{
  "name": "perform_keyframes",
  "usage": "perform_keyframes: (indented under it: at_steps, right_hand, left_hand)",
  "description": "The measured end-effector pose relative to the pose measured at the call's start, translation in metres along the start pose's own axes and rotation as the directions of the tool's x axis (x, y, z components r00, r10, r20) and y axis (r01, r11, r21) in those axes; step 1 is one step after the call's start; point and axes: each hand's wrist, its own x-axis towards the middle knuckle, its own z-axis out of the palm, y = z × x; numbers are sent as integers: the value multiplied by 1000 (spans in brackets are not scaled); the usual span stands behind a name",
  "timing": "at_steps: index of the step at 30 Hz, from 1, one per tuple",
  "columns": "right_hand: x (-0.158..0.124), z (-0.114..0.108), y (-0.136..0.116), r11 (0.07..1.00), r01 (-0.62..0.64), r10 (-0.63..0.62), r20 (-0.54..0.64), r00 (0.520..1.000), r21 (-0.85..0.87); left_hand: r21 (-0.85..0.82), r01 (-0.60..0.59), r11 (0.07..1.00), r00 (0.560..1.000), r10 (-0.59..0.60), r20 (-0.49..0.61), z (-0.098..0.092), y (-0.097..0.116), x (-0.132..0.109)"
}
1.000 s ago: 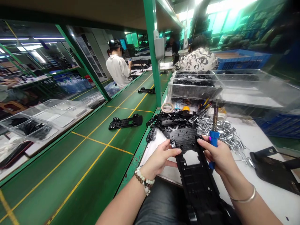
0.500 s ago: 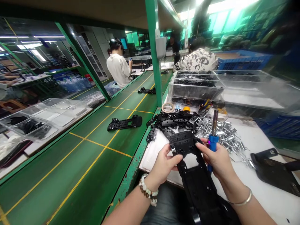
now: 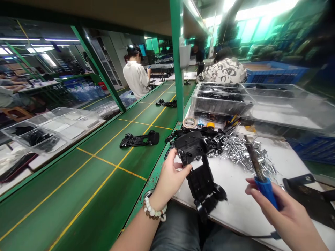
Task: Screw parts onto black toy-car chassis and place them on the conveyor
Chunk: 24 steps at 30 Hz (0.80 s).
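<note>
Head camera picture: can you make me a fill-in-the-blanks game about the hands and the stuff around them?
1. The left hand holds a ____ plastic frame.
2. The right hand grips a tool with a ____ handle.
3. A second frame lies on the ____ belt.
4. The shiny metal clips are piled on the ____ table.

Missing words: black, blue, green, white.

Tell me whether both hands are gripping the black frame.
No, only the left hand grips the black frame; the right hand holds a blue-handled tool apart from it.
</note>
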Motion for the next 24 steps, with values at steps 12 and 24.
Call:
perform_keyframes:
  at_steps: [12, 24]
  right_hand:
    - [-17, 22, -17, 911, 389, -335, 304, 892, -137]
    - [-15, 30, -20, 851, 465, -389, 302, 870, -243]
  left_hand:
    - [262, -161, 952, 980, 187, -76, -2, 4, -4]
    - [438, -172, 882, 980, 199, -16, 1, 4, -8]
